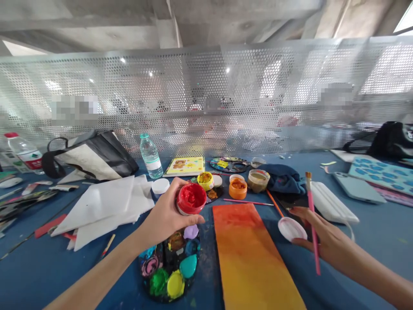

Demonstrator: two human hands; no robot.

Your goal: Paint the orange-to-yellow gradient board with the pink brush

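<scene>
Tabletop [32,267] blue, mesh screen [226,94], red paint pot [191,199]

We see a red paint pot [191,198], pink brush [310,200], white lid [292,228], painting [251,254] fading orange to yellow, many-coloured palette [171,269], blue bench [38,267]

L hand [164,217] is gripping an open red paint pot [191,199], holding it just above the palette [169,269] w/ mixed colours. R hand [319,237] is holding a pink brush [312,228], bristles up, plus a white lid [292,228]. Orange-yellow painting [251,254] is lying btwn both hands on the blue surface [380,232]; yellow pot [205,181] & orange pot [238,188] are standing behind it.
</scene>
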